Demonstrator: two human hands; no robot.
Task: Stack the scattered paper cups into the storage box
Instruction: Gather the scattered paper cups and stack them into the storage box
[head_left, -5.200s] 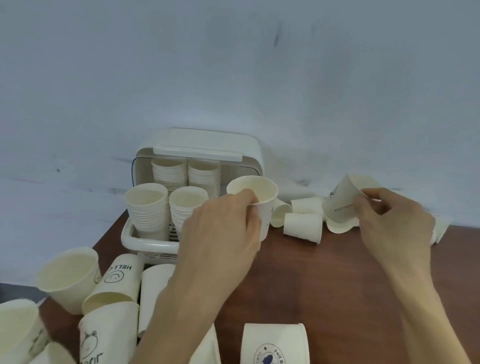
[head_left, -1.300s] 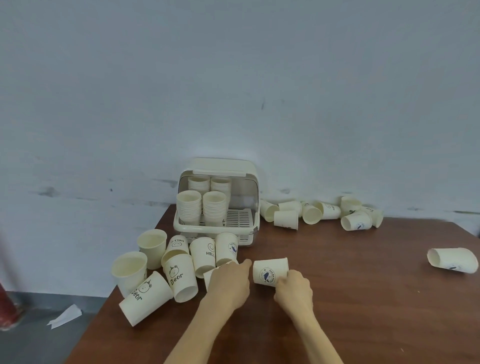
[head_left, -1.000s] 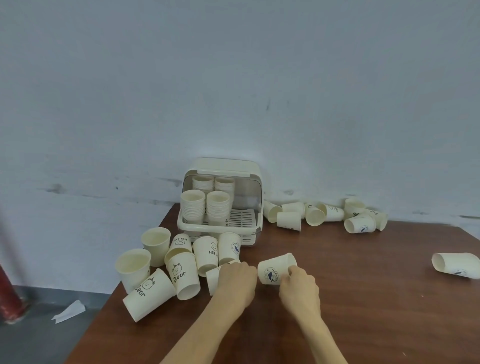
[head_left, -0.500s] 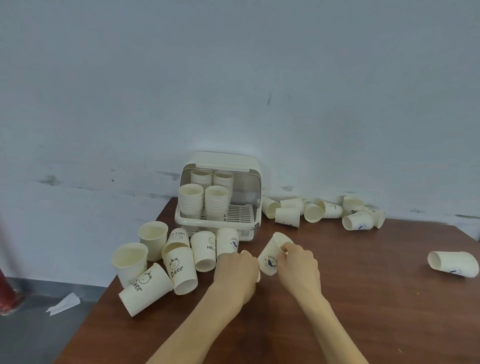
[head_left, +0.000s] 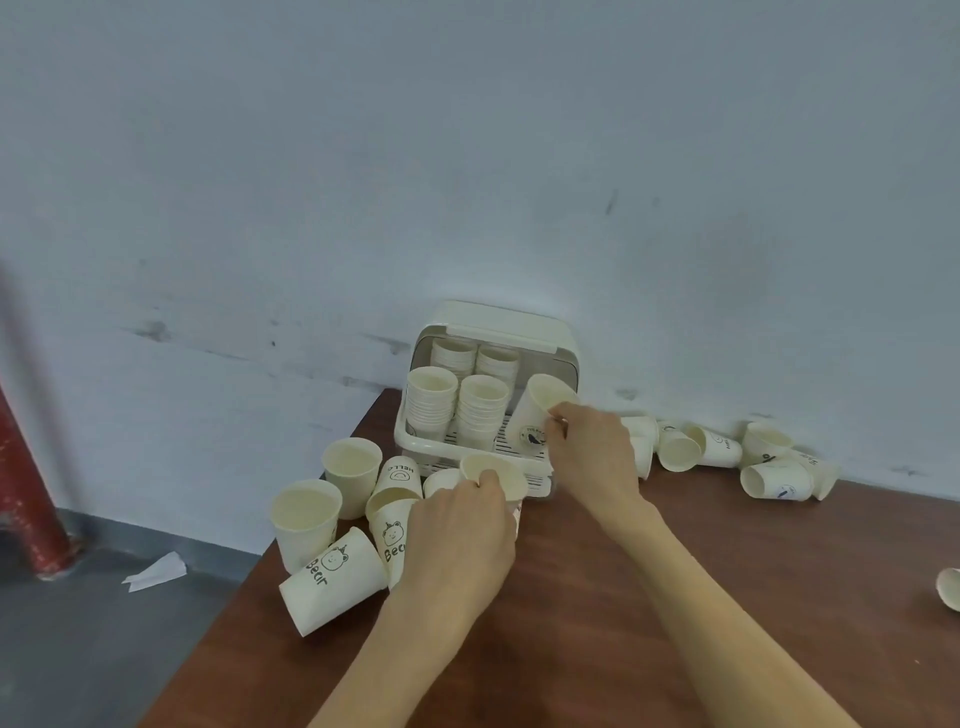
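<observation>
A person's right hand (head_left: 592, 457) pinches the rim of a cream paper cup with a bird print (head_left: 535, 415), tilted at the open front of the cream plastic storage box (head_left: 498, 325) at the brown wooden table's (head_left: 675, 597) far edge. Four stacks of nested cream cups (head_left: 431, 410) fill the box. The left hand (head_left: 457, 540) grips another cream paper cup (head_left: 493, 475) upright.

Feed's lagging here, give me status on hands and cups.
Right hand holds a cup at the storage box front. Left hand grips another cup. Box's right side open, nothing blocking.
</observation>
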